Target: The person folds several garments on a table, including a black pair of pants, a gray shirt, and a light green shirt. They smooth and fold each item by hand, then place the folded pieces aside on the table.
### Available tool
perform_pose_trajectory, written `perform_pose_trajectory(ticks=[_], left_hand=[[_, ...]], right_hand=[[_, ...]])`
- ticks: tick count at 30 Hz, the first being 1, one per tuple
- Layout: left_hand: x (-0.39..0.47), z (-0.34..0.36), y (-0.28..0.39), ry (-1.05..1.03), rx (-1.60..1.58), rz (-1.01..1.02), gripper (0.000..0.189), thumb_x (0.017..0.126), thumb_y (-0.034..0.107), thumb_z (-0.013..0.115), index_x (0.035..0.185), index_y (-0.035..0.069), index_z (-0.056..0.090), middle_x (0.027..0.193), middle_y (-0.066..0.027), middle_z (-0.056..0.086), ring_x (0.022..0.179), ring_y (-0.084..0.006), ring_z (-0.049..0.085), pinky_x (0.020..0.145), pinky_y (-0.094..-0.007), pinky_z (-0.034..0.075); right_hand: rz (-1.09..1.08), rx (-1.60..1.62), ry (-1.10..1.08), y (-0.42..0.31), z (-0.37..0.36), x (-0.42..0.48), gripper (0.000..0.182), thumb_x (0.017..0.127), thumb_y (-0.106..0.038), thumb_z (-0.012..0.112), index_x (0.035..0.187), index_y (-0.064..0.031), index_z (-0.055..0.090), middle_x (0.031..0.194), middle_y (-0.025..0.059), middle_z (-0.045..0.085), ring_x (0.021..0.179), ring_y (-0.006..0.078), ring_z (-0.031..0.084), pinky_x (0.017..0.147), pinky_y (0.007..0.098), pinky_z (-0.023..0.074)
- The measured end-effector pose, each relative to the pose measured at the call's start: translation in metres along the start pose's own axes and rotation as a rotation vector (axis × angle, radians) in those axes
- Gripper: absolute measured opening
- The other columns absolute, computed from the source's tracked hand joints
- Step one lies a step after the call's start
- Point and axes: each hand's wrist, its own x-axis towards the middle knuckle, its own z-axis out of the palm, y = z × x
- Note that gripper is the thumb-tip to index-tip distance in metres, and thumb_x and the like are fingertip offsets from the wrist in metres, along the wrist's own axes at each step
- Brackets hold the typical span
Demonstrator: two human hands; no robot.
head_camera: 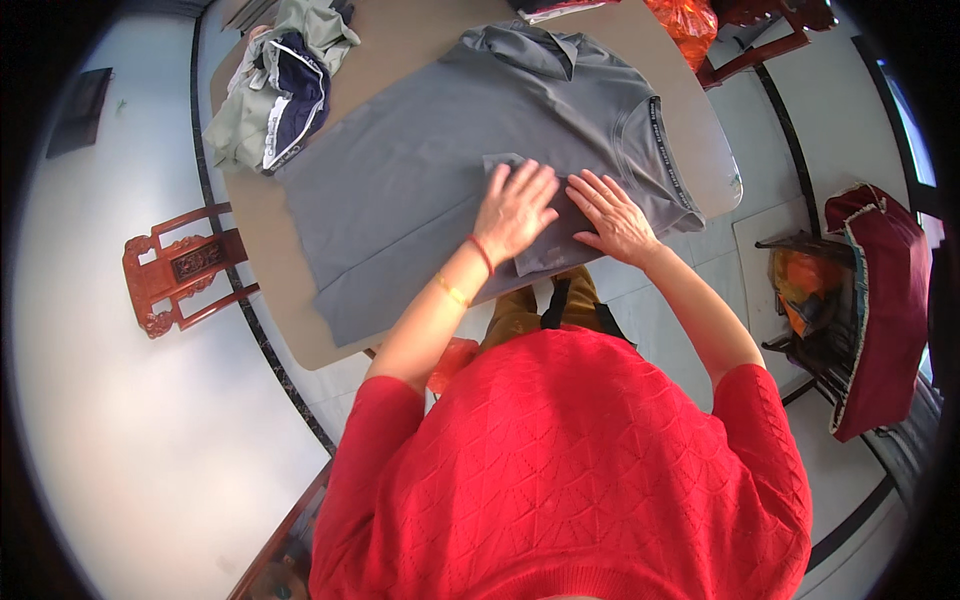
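Observation:
A grey short-sleeved T-shirt (405, 150) lies spread over the table (274, 296), its hem to the left and its neckband (666, 154), which bears printed writing, to the right. One sleeve (536, 259) is turned in over the shirt's body at the near side. My left hand (517, 206) rests flat over this turned-in part, palm down and slightly blurred. Just right of it, my right hand (615, 217) is spread palm down on the fabric near the shoulder. Neither hand grips anything. The far sleeve (536, 52) lies bunched and wrinkled.
A heap of pale green clothes (244, 135) with a navy garment (304, 94) lies at the table's far left. A red plastic bag (684, 30) is at the far right. A carved wooden chair (199, 262) stands left; dark red cloth (889, 315) drapes furniture at right.

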Motion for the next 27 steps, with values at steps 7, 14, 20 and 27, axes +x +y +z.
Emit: perform_pose_trajectory(ticks=[7, 14, 20, 27], left_hand=[[-0.046, 0.0, -0.098, 0.182, 0.241, -0.473, 0.037, 0.082, 0.029, 0.058, 0.115, 0.011, 0.055, 0.122, -0.0072, 0.05, 0.112, -0.0323, 0.044, 0.09, -0.0512, 0.036], [0.014, -0.003, -0.082, 0.148, -0.156, -0.316, 0.017, 0.079, 0.024, 0.063, 0.091, 0.012, 0.062, 0.097, -0.0018, 0.058, 0.091, -0.0257, 0.052, 0.077, -0.0391, 0.044], [0.021, 0.002, -0.078, 0.057, -0.268, -0.393, 0.012, 0.081, 0.02, 0.057, 0.079, 0.008, 0.056, 0.082, -0.0056, 0.06, 0.083, -0.0281, 0.055, 0.071, -0.0394, 0.044], [0.008, 0.02, -0.073, 0.099, -0.245, -0.654, 0.01, 0.081, 0.016, 0.058, 0.078, 0.008, 0.053, 0.082, -0.0066, 0.058, 0.082, -0.0276, 0.055, 0.07, -0.042, 0.041]], right_hand=[[0.069, -0.087, -0.082, -0.004, 0.01, -0.002, 0.071, 0.08, -0.047, 0.055, 0.137, -0.012, 0.032, 0.146, 0.004, 0.024, 0.136, 0.0226, 0.017, 0.111, 0.0394, 0.0151], [0.073, 0.13, 0.108, 0.0, 0.008, -0.004, 0.06, 0.076, -0.032, 0.065, 0.128, -0.0119, 0.043, 0.137, 0.0092, 0.037, 0.128, 0.0283, 0.031, 0.106, 0.0417, 0.025], [0.249, 0.189, 0.378, -0.002, 0.017, 0.037, 0.023, 0.076, -0.02, 0.064, 0.095, -0.0089, 0.059, 0.097, 0.0049, 0.056, 0.095, 0.0271, 0.048, 0.08, 0.0376, 0.0385], [0.261, 0.279, 0.543, 0.001, 0.038, 0.037, 0.01, 0.072, -0.011, 0.065, 0.079, -0.0089, 0.058, 0.089, 0.0027, 0.056, 0.088, 0.0257, 0.049, 0.075, 0.0381, 0.0384]])
